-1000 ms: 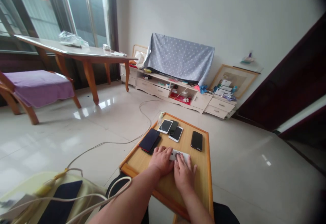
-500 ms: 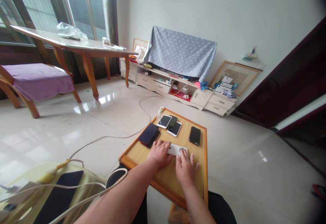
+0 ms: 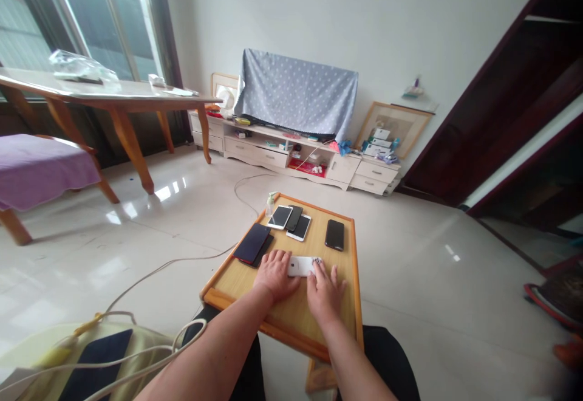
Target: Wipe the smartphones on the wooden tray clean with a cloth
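Right hand (image 3: 325, 294) is shifted rightward, fingers spread, so more white phone (image 3: 301, 266) is bared. Left hand's (image 3: 276, 275) grip cannot be told.

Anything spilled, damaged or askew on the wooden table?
No spill or visible damage around the white phone between left hand and right hand. Slightly untidy: a dark phone overlaps a white-framed one beyond them.

Phones (image 3: 302, 267) on table (image 3: 232, 282), bottle (image 3: 269, 208) at far left, cabinet (image 3: 341, 169) behind
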`<state>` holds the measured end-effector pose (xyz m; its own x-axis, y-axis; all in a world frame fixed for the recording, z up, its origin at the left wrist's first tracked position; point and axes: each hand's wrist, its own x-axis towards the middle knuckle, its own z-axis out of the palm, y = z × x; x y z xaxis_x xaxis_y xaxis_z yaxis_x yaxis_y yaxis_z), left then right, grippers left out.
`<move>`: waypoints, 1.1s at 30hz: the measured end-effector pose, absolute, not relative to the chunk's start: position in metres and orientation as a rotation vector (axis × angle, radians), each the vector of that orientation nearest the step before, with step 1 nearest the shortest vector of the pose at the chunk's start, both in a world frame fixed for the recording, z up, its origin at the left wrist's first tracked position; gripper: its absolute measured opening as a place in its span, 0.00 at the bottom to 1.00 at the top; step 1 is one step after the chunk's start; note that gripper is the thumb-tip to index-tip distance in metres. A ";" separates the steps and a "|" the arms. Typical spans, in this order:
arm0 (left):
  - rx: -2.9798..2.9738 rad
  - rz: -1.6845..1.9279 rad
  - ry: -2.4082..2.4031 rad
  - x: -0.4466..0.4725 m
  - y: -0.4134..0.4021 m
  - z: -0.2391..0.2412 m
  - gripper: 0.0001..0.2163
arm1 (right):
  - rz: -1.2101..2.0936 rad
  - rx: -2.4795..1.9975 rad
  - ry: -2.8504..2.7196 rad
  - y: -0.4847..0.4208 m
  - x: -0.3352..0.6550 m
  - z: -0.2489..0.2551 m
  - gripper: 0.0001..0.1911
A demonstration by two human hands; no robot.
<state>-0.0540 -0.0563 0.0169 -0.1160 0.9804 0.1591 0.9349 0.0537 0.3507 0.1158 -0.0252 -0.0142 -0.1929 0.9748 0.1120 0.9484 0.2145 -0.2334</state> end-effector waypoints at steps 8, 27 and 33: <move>2.035 0.546 2.177 -0.055 -0.058 0.022 0.21 | 0.161 -1.841 -2.238 -0.026 0.114 -0.006 0.26; 2.016 0.503 2.170 -0.056 -0.055 0.026 0.21 | 0.168 -1.880 -2.276 -0.031 0.125 -0.003 0.28; 1.999 0.491 2.177 -0.057 -0.052 0.026 0.21 | 0.262 -1.640 -2.403 -0.053 0.102 -0.001 0.27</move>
<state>-0.0565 -0.0524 0.0257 -0.1036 0.9883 0.1120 0.9407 0.0607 0.3339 0.1016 -0.0532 -0.0010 -0.3531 0.9321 0.0804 0.8930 0.3614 -0.2682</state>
